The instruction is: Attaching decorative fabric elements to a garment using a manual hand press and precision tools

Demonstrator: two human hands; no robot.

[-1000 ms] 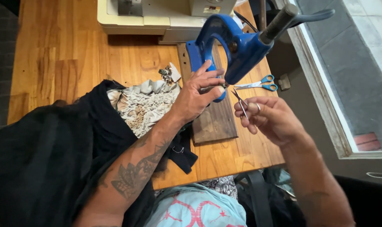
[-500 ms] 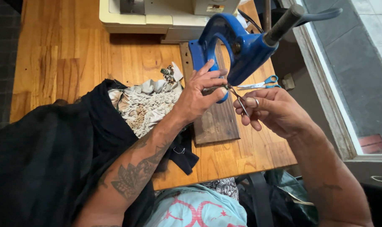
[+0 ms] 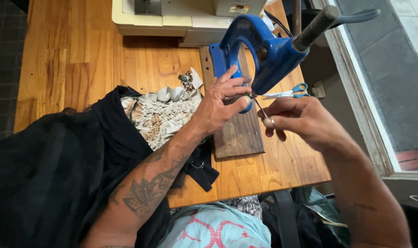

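Gripping the lower jaw of the blue cast-metal hand press [image 3: 264, 50], left hand [image 3: 220, 103] fingers closed round it. Right hand [image 3: 301, 120] pinches a thin metal pin [image 3: 259, 108] just beside them. Blue-handled scissors [image 3: 287, 93] lie beyond on the wooden tabletop [image 3: 80, 59].

The left hand [image 3: 220, 103] reaches forward from a tattooed forearm, palm down, its fingers [image 3: 234, 82] spread and curled, the thumb pressed toward the index tip. The right hand [image 3: 296, 120] comes in from the right side, knuckles up, fingers bunched in a pinch beside the left thumb. Both wrists are nearly straight.
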